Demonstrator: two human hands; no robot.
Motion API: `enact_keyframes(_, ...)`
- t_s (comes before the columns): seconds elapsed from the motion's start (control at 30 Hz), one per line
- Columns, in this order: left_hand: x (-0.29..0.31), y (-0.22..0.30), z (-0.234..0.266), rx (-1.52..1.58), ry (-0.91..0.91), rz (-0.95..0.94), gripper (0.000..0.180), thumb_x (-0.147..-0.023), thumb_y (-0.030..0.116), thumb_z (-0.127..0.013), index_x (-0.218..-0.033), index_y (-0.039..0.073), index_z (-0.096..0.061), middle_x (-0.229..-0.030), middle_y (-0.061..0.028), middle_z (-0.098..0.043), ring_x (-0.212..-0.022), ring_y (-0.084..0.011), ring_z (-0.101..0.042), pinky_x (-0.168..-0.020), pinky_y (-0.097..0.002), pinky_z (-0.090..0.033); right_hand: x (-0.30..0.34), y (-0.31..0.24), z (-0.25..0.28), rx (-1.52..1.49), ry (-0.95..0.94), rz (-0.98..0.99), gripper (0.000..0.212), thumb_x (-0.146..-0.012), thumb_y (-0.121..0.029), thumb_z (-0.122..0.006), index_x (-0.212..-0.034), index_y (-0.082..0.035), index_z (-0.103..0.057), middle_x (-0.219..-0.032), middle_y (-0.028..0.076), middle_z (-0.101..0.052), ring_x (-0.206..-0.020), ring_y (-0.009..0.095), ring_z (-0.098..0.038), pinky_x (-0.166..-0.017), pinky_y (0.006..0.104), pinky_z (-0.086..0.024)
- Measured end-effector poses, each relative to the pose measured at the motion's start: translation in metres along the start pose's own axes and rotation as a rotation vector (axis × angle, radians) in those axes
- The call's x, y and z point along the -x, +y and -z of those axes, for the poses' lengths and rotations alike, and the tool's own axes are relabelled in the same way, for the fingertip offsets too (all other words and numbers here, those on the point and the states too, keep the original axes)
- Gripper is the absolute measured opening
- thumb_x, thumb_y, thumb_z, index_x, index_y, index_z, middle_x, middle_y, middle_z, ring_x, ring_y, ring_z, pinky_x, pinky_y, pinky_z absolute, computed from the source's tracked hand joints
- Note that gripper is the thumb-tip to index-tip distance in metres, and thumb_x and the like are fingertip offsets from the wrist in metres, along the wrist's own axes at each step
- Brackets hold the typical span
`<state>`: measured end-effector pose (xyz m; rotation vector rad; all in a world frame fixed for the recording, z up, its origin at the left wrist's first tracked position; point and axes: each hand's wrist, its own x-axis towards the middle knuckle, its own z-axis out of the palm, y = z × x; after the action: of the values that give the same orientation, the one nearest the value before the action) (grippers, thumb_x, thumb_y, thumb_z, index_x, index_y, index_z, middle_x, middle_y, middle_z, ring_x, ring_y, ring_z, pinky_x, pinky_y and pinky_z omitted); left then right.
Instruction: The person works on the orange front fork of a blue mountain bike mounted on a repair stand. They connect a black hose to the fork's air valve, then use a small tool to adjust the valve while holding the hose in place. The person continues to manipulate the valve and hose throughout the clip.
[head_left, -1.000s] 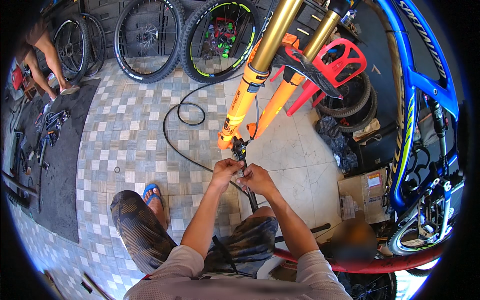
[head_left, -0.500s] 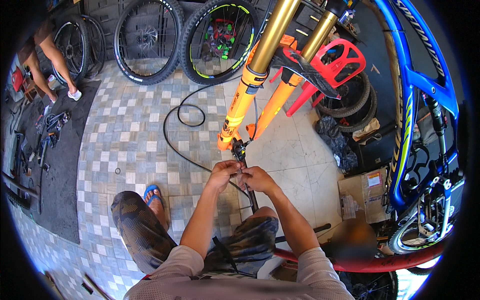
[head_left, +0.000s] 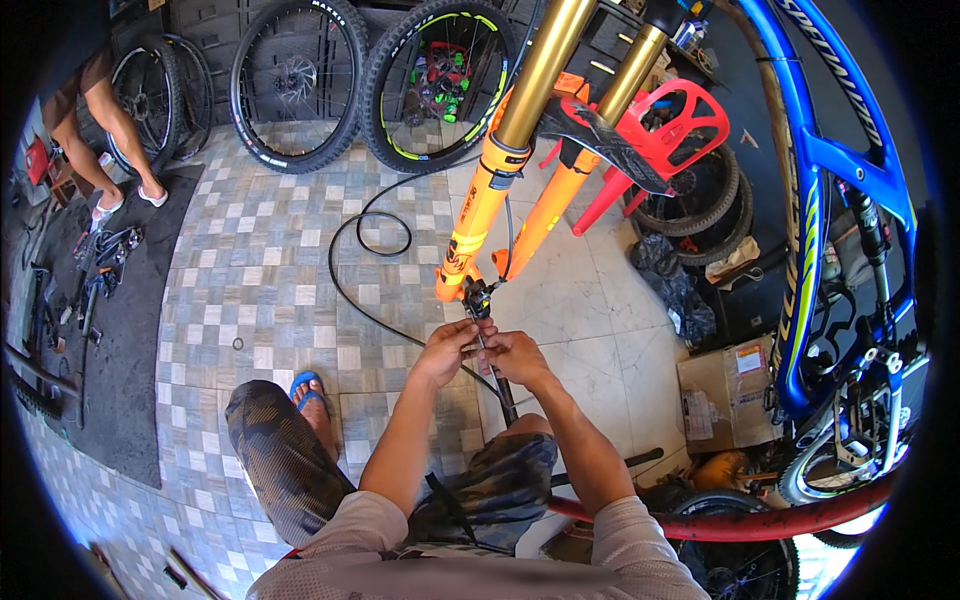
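Observation:
My left hand [head_left: 447, 352] and my right hand [head_left: 514, 357] meet just below a black brake caliper [head_left: 477, 298]. Fingers of both pinch a thin grey rod [head_left: 479, 338] whose exact kind is too small to make out. Above the caliper stands a bicycle fork [head_left: 482, 215] with orange lower legs and gold upper tubes. Behind my right hand a black tube [head_left: 506, 400] runs down toward my knee. A black hose [head_left: 340, 283] loops over the floor on the left and passes behind my hands.
A red plastic chair [head_left: 690, 125] stands beyond the fork. On the right are a blue bicycle frame [head_left: 812, 200], a cardboard box [head_left: 735, 395] and a red tube [head_left: 790, 522]. Wheels [head_left: 298, 85] lean at the back. Another person's legs [head_left: 110, 115] stand by a dark mat [head_left: 130, 370].
My fingers have shifted slightly around the rod, which shows more clearly between them. At the far left, the other person's feet have changed position.

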<state>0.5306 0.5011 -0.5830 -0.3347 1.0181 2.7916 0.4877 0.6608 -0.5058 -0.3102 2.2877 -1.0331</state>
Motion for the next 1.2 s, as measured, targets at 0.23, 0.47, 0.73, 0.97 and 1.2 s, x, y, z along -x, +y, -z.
enact_keyframes(0.23,-0.010,-0.003,0.005,-0.062,0.079,-0.085,0.017,-0.093,0.013,-0.079,-0.101,0.002,-0.068,-0.091,-0.0060,-0.073,-0.079,-0.0151,-0.066,-0.073,-0.0309,-0.052,-0.003,-0.002,-0.003,-0.171,-0.143,-0.057,0.021,-0.098,-0.015,-0.069,-0.107,0.004,-0.068,-0.089,0.012,-0.076,-0.077,0.018,-0.077,-0.065,0.0313,-0.058)
enact_keyframes(0.47,-0.020,-0.011,-0.007,-0.100,0.279,-0.153,0.026,-0.085,0.010,-0.088,-0.084,0.008,-0.061,-0.077,-0.0029,-0.069,-0.065,-0.0113,-0.058,-0.063,-0.0287,-0.047,0.007,-0.005,-0.005,0.097,0.133,0.004,0.024,-0.091,-0.018,-0.078,-0.100,0.001,-0.067,-0.082,0.013,-0.076,-0.070,0.019,-0.076,-0.065,0.0331,-0.058)
enact_keyframes(0.73,0.001,0.002,0.001,-0.061,0.067,-0.041,0.022,-0.100,0.020,-0.072,-0.109,0.001,-0.070,-0.098,-0.0055,-0.074,-0.090,-0.0166,-0.069,-0.082,-0.0340,-0.054,0.002,-0.001,-0.010,0.038,0.088,0.009,0.018,-0.093,-0.015,-0.077,-0.101,0.000,-0.072,-0.084,0.009,-0.076,-0.074,0.017,-0.075,-0.069,0.0309,-0.059)
enact_keyframes(0.97,-0.004,0.002,0.007,-0.066,0.015,-0.046,0.020,-0.098,0.015,-0.073,-0.111,-0.001,-0.071,-0.098,-0.0052,-0.074,-0.088,-0.0162,-0.069,-0.080,-0.0329,-0.055,-0.003,0.006,0.001,-0.298,-0.149,-0.108,0.019,-0.105,-0.015,-0.062,-0.109,-0.001,-0.073,-0.094,0.006,-0.074,-0.082,0.018,-0.074,-0.076,0.0328,-0.063)
enact_keyframes(1.2,-0.013,-0.006,-0.003,-0.161,0.197,-0.167,0.015,-0.092,0.008,-0.077,-0.092,-0.001,-0.066,-0.086,-0.0082,-0.071,-0.074,-0.0144,-0.063,-0.069,-0.0312,-0.051,-0.002,0.011,0.003,-0.587,-0.208,-0.150,0.020,-0.107,-0.018,-0.056,-0.112,-0.003,-0.069,-0.090,0.006,-0.070,-0.078,0.020,-0.072,-0.072,0.0349,-0.062)
